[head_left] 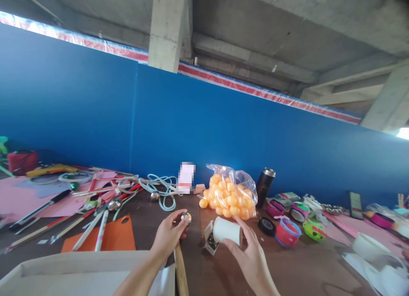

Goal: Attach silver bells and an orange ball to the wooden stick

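Between the fingertips of my left hand (171,232) is a small shiny silver ball (185,218); whether it is a bell I cannot tell. My right hand (252,251) is closed around a white paper cup (227,231), which is tipped on its side with its base toward my palm. Just left of the cup, a small open box (211,240) shows little dark metallic pieces inside, too small to name. A wooden stick (180,272) lies below my left hand. Behind the cup stands a clear plastic bag (231,198) full of orange balls, with one loose orange ball (203,203) beside it.
A white tray (79,255) fills the front left, near an orange board (118,234). Sticks, pink paper and pale blue cord (166,202) clutter the left. A black bottle (266,187), black tape (266,226) and several colourful rolls stand right. A blue partition (223,125) rises behind.
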Available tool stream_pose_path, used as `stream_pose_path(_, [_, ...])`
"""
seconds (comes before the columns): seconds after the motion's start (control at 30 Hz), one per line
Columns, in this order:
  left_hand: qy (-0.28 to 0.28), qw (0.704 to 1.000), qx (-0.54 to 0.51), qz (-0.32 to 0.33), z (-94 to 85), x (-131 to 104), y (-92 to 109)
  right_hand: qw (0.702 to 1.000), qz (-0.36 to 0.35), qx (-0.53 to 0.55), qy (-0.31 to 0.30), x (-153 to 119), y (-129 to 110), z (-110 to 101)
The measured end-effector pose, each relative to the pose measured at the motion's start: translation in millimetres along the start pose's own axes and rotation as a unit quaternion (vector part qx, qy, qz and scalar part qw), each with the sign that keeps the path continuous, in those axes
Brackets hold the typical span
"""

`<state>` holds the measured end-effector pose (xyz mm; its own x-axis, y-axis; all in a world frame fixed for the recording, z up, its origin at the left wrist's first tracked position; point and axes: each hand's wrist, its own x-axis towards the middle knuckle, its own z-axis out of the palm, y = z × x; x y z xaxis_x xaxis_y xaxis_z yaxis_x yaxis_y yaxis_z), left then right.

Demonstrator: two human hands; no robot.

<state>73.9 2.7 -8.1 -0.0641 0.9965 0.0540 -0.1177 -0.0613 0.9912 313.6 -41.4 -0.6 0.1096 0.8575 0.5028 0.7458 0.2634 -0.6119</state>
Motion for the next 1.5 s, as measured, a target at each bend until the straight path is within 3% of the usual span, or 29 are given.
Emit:
stream_pose_path(0.7, [-0.007, 1.000, 0.015, -0.003, 0.8, -0.7, 0.9, 0.995, 0.011, 0.097, -0.019, -1.0, -5.5, 3.5])
stream_pose_path(1.2, [-0.006, 1.000, 0.003, 0.000, 0.4, -1.3, -1.7, 0.990, 0.039, 0.138, 0.012, 0.3, -2.2, 1.0])
stream_pose_path(1.4, [-0.002, 1.000, -0.006, -0.005, 2.2, -1.7, 1.3, 0.976, 0.063, 0.210, 0.000, 2.0, 0.8, 1.6])
stream_pose_path(1.5, [0.001, 1.000, -0.006, -0.007, 3.4, -3.5, 5.5, 0.945, 0.087, 0.316, -0.010, 2.9, -2.9, -2.6])
